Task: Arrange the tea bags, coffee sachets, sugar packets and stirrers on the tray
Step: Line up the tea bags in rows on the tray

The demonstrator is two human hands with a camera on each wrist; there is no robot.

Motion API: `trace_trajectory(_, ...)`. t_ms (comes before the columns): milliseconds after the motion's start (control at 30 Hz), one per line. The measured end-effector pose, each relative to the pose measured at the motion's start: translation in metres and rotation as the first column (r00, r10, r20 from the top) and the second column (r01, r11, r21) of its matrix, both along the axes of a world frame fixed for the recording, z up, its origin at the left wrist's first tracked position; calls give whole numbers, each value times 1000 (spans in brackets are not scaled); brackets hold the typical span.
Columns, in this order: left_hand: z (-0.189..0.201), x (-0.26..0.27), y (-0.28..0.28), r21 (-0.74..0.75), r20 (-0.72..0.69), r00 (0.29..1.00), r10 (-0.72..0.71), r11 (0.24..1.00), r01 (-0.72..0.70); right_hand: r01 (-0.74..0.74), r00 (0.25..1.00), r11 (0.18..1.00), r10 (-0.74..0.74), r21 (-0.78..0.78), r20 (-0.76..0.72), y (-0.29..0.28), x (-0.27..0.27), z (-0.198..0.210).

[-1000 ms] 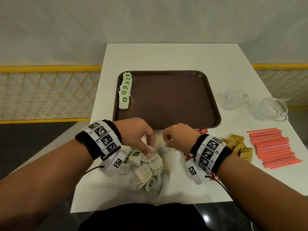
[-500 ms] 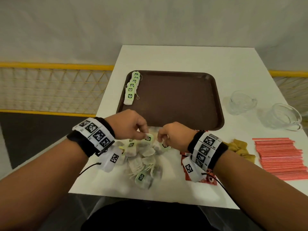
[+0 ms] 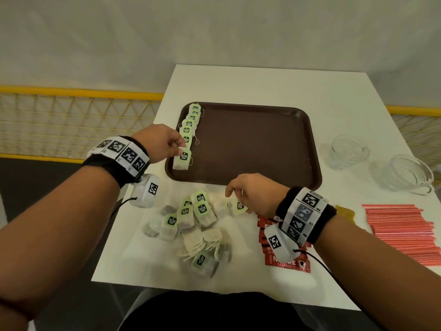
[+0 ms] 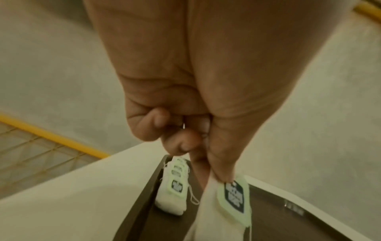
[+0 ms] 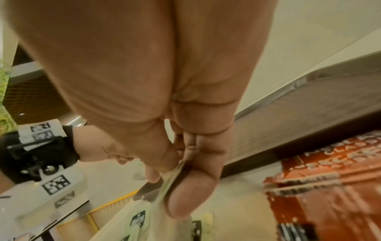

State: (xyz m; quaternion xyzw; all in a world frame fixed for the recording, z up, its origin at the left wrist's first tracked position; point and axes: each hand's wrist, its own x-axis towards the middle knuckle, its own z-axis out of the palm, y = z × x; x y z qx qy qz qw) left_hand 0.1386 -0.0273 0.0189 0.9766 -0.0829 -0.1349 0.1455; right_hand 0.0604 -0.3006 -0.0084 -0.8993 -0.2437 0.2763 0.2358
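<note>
Across the middle of the white table (image 3: 262, 84) lies the brown tray (image 3: 257, 144), bare but for a row of tea bags (image 3: 191, 125) overlapping along its 9 o'clock edge. Half a second ago both hands were down in the loose heap of tea bags (image 3: 191, 223) at 6 o'clock of the tray; now the left hand (image 3: 162, 143) has swung up to the near end of that row, thumb and forefinger pinching the top of one tea bag (image 3: 182, 158), which hangs just over the tray floor at about 8 o'clock. I judge this bag is about to be laid as the next in the row, so the tea column is growing while most of the job remains. The right hand (image 3: 253, 195) stays low near the tray's 6 o'clock rim, thumb and fingers pinching the edge of another tea bag (image 3: 237, 206), apparently readied for the next pass. Red coffee sachets (image 3: 286, 261) lie under the right wrist at 5 o'clock, untouched, with yellowish packets (image 3: 344, 211), likely sugar, and a fan of red stirrers (image 3: 403, 225) at 4 o'clock, all off the tray. Two clear glass cups (image 3: 348, 151) stand at 3 o'clock. Behind the table hangs a pale wall, with a yellow mesh railing (image 3: 78, 120) running at either side and dark floor below.
</note>
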Motion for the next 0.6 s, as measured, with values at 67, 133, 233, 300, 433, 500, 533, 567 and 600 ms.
trace_trajectory(67, -12, 15, 1, 44, -29, 999, 31, 999, -30, 8, 1000, 1000, -9, 12, 19, 1, 3, 2)
trace_trajectory(133, -25, 28, 1, 80, -48, 997, 63, 995, -59, 3, 1000, 1000, -4, 15, 25, 3, 7, 2)
trace_trajectory(233, -36, 45, 2, 125, -22, 995, 102, 987, -98, -1, 999, 999, -1, 41, 45, 8, 12, 2)
trace_trajectory(300, -39, 55, 4, 113, 13, 992, 123, 986, -123, 12, 999, 997, -15, 78, 47, 11, 14, 2)
trace_trajectory(433, -41, 65, 4, 137, 24, 996, 81, 987, -84, 76, 995, 988, -85, 137, 57, 18, 20, -2)
trace_trajectory(500, -39, 66, 2, 166, 32, 997, 65, 984, -69, 116, 990, 981, -127, 155, 58, 24, 24, -2)
trace_trajectory(533, -39, 66, 1, 177, 59, 996, 65, 981, -74, 131, 988, 978, -142, 164, 59, 26, 26, -1)
trace_trajectory(567, -37, 63, -1, 161, 94, 994, 63, 984, -78, 144, 986, 973, -156, 178, 55, 28, 28, 0)
trace_trajectory(600, -34, 59, -3, 93, 120, 991, 55, 994, -66, 156, 984, 968, -169, 197, 50, 30, 30, 1)
